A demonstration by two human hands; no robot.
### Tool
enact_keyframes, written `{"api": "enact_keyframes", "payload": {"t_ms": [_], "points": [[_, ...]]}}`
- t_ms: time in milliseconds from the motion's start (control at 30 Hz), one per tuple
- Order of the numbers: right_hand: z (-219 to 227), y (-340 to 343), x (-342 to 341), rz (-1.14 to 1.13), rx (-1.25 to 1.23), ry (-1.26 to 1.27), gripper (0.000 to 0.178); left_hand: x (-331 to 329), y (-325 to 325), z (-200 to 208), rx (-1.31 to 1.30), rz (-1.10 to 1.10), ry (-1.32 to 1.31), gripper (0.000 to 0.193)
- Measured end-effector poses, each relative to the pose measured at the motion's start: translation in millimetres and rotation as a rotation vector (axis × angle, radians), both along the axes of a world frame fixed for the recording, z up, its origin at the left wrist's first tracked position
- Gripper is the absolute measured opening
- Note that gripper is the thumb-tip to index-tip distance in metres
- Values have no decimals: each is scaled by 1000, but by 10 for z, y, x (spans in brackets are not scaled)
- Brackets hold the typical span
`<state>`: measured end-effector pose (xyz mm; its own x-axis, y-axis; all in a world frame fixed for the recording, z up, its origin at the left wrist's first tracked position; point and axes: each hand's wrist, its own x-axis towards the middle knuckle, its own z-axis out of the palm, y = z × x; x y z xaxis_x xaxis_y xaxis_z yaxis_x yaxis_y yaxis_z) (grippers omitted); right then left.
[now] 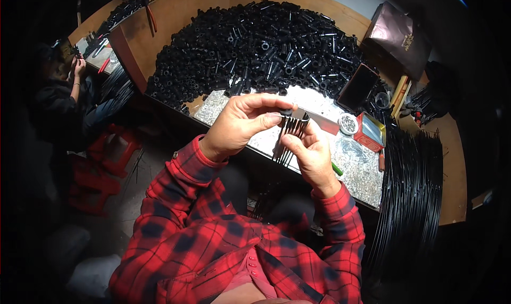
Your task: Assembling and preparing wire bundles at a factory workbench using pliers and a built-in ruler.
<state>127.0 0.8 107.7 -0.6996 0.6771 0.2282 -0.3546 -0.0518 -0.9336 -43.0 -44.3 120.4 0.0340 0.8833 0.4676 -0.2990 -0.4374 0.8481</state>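
In front of me, over the near edge of the speckled worktop point(351, 165), both hands meet at a fan of thin black ribs point(294, 127), much like umbrella ribs. My left hand point(239, 124) pinches a small dark round part point(286, 112) at the upper end of the ribs, between thumb and index finger. My right hand point(313, 156) is closed around the ribs from the right, its thumb pressed across them. The lower rib ends point down toward my lap. Fingers partly hide how the round part and the ribs join.
A heap of black tubular parts point(255, 48) fills the worktop's back. On the right are a white tub point(348, 123), a red tin point(371, 131), a dark phone-like slab point(357, 86) and long black rods point(410, 181) overhanging the edge. Red stools point(93, 181) and another person point(58, 86) are left.
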Motion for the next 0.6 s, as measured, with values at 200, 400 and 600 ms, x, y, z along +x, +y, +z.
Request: {"api": "enact_keyframes", "payload": {"t_ms": [200, 400, 600], "points": [[-3, -73, 34, -16, -4, 13, 15, 73, -66, 47, 0, -59, -52, 24], [29, -127, 29, -34, 38, 16, 14, 82, -131, 42, -36, -17, -64, 21], [-4, -46, 14, 71, 61, -1, 14, 75, -96, 72, -21, -39, -26, 19]]}}
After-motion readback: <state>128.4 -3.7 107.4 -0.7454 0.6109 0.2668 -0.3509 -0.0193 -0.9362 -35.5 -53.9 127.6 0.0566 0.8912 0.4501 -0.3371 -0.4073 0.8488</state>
